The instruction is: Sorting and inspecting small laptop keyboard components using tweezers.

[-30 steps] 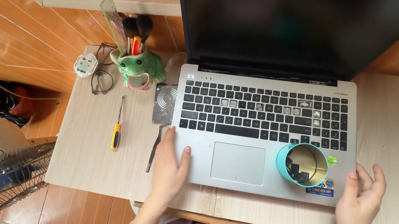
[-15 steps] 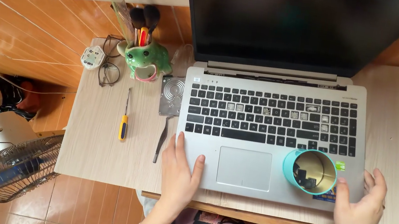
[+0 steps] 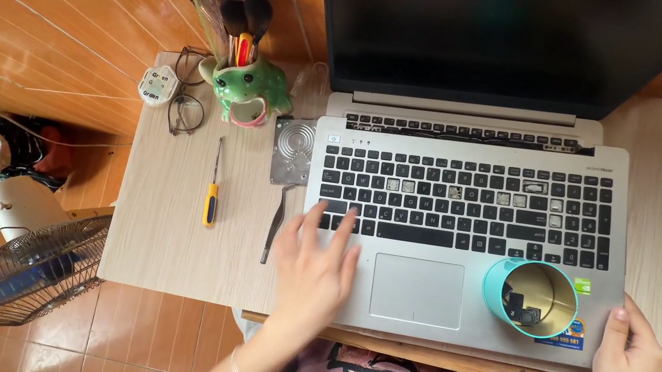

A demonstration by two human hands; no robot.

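Note:
A silver laptop with a dark screen lies open on a small pale wooden table. Some keys are missing from its black keyboard. My left hand hovers flat over the laptop's front left corner, fingers spread, tips at the bottom key row. My right hand rests at the laptop's front right corner, thumb on its edge. A teal tin stands on the palm rest near my right hand, with several loose black keycaps inside.
Left of the laptop lie a yellow-handled screwdriver, dark tweezers and a bare hard drive. A green frog-shaped pot holds brushes and a ruler. Glasses and a small round white box sit beside it. A fan stands on the floor.
My left hand slid up from the laptop's front edge onto the palm rest toward the keys. My right hand moved slightly to the laptop's corner. The view shifted right.

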